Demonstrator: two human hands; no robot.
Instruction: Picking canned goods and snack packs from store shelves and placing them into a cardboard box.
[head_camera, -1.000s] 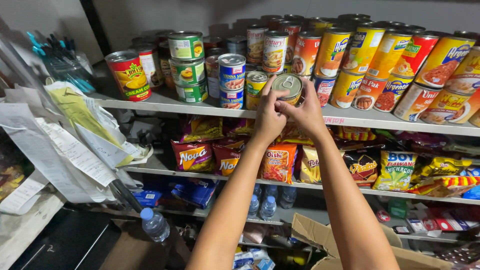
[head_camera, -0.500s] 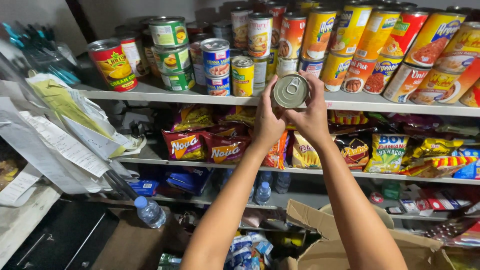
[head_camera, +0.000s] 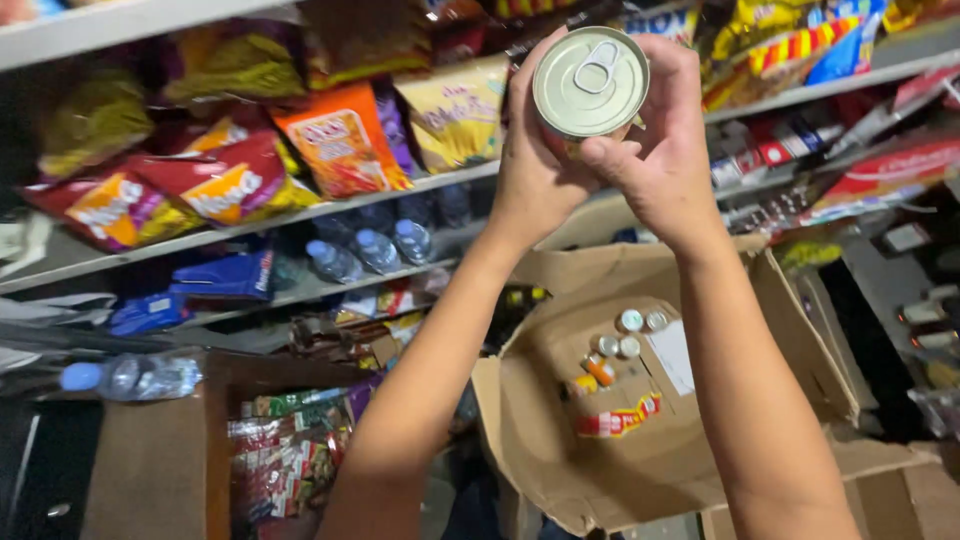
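Note:
Both my hands hold one metal tin can (head_camera: 590, 82) with a pull-ring lid facing me, raised in front of the snack shelves. My left hand (head_camera: 535, 160) wraps its left side and underside. My right hand (head_camera: 665, 150) grips its right side, thumb across the lower rim. The can's body is mostly hidden by my fingers. Directly below my arms an open cardboard box (head_camera: 560, 470) holds several small bottles (head_camera: 625, 335) and a red-labelled pack.
Shelves of bright snack bags (head_camera: 340, 140) fill the top. Water bottles (head_camera: 370, 250) lie on a lower shelf, another bottle (head_camera: 130, 378) at left. A second box with packets (head_camera: 290, 450) stands lower left. Small boxed goods (head_camera: 860, 180) line the right shelves.
The can came off the top shelf and toward me, held in both hands. My view dropped from the can shelf to the snack shelves and the boxes on the floor.

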